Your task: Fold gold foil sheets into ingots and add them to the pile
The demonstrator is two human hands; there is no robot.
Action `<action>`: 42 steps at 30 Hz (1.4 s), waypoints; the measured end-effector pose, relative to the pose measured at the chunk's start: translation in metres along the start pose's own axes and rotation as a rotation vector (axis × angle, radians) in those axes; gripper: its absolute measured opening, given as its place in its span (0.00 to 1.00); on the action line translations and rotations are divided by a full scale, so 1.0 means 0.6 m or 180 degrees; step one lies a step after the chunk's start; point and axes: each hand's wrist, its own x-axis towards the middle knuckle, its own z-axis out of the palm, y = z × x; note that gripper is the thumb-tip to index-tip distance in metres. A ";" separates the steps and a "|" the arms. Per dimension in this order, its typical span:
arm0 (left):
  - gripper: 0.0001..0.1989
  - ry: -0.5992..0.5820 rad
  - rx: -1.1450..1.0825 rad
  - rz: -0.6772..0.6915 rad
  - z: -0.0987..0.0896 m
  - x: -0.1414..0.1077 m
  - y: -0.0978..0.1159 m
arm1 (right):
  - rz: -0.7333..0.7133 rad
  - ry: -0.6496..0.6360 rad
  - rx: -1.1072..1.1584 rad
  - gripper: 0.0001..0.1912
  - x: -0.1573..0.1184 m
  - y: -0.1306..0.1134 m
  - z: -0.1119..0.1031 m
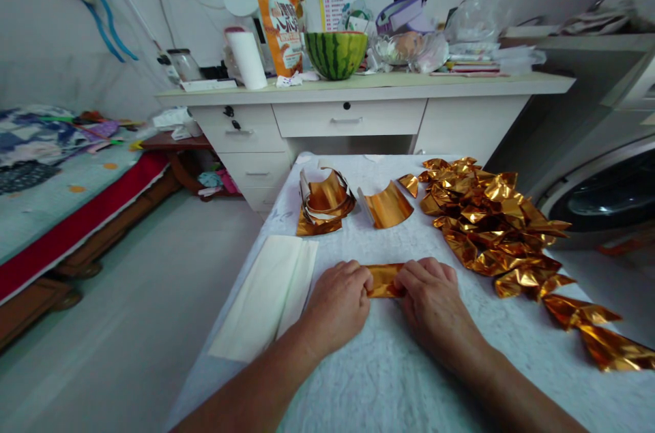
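Note:
Between my two hands a narrow strip of gold foil [385, 281] lies low over the table, its ends covered by my fingers. My left hand [342, 300] is closed on the left end, and my right hand [428, 298] grips the right end. Just beyond them rests a curled gold foil sheet [389, 206]. Further left is a stack of curled foil sheets [326, 196]. A large heap of twisted gold foil pieces [475, 215] spreads over the table's right side. White paper sheets [260, 293] lie left of my left hand.
The cloth-covered table [389, 378] stands before a white desk [353, 121]. On the desk are a watermelon half [336, 54], an orange snack bag [280, 27] and a paper roll [246, 59]. A bed [76, 194] is at left, a washing machine [578, 146] at right.

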 end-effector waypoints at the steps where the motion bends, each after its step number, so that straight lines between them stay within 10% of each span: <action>1: 0.08 0.0005 -0.0008 -0.0014 -0.001 0.000 0.001 | 0.0009 0.0044 -0.0027 0.10 0.000 -0.003 0.001; 23: 0.04 -0.0131 -0.0117 -0.0251 -0.006 -0.006 -0.014 | 0.0294 0.0074 -0.0299 0.14 0.009 -0.023 0.015; 42: 0.05 -0.0113 -0.0223 -0.0190 -0.006 -0.003 -0.019 | 0.0440 0.0147 -0.0163 0.11 -0.010 0.060 0.002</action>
